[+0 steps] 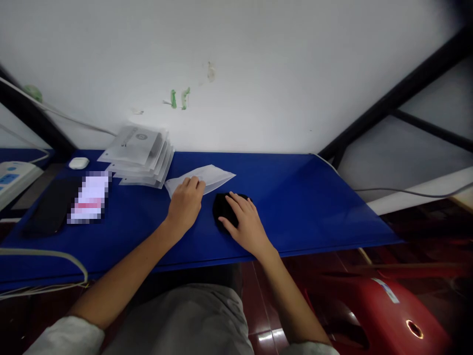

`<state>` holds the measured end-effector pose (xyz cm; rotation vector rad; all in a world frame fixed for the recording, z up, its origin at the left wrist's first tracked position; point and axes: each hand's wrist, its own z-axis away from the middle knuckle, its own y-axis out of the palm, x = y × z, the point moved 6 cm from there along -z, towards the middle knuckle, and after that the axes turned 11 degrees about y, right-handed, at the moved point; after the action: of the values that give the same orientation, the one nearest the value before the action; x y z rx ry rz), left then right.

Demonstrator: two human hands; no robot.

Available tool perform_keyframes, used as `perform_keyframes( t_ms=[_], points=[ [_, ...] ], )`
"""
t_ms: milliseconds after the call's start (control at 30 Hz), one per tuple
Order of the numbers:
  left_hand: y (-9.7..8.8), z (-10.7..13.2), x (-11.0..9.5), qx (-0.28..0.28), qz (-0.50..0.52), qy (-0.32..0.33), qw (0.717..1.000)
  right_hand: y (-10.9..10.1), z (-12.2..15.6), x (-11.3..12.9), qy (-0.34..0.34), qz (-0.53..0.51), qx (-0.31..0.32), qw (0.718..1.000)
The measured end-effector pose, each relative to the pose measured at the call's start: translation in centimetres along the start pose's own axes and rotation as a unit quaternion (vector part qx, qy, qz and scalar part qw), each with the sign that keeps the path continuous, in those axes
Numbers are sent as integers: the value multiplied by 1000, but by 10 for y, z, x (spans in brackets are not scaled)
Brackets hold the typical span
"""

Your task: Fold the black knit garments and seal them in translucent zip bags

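In the head view my left hand [186,204] has its fingers curled over the near edge of a whitish, translucent plastic bag [218,176], which lies partly raised on the blue table. My right hand [247,222] rests on a small black item [219,209] that looks like folded cloth. Its fingers are stretched out and a little apart, lying flat on top. Most of the black item is hidden under that hand, so its kind does not show. Left of the bag stands a stack of similar frosted bags [138,143] with grey print on the top one.
On the blue table [303,197], a lit phone [89,197], a black flat object [51,207] and a white earbud case [79,163] lie at left. A white device [16,177] sits at the far left. A red stool [391,315] stands at lower right.
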<state>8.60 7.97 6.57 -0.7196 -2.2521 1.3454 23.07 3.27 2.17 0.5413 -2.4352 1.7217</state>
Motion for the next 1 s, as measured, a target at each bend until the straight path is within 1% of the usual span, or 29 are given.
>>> perform_keyframes(
  t_ms=[100,167,233,333,433,500,533,633,700,767,900,1000],
  points=[
    [0,1,-1,3,16,17,1000,-11,-11,18,-39,17,-69,997],
    [-1,2,-4,1,29,36,999,-11,-18,27,-61,38,-80,994],
    [-3,2,-7,-4,40,55,998,-7,-24,32,-70,62,-70,993],
    [-4,3,-8,0,36,67,997,1,-28,31,-71,93,-53,992],
    [-1,5,-3,39,14,60,997,4,-27,27,-66,102,-61,991],
    [0,6,3,65,9,44,997,4,-26,26,-67,104,-66,990],
    [-1,6,7,68,9,29,997,5,-25,26,-70,105,-61,990],
    [-9,5,19,41,3,-31,999,11,-25,30,-88,102,-21,991],
    [-14,3,23,25,-5,-56,998,14,-26,31,-93,97,3,991],
    [-15,2,20,33,-6,-52,998,17,-28,31,-91,95,17,991],
    [-6,3,6,81,14,-16,997,17,-30,31,-91,79,30,992],
    [0,6,6,89,20,-39,995,5,-25,33,-82,38,-8,996]
  ],
)
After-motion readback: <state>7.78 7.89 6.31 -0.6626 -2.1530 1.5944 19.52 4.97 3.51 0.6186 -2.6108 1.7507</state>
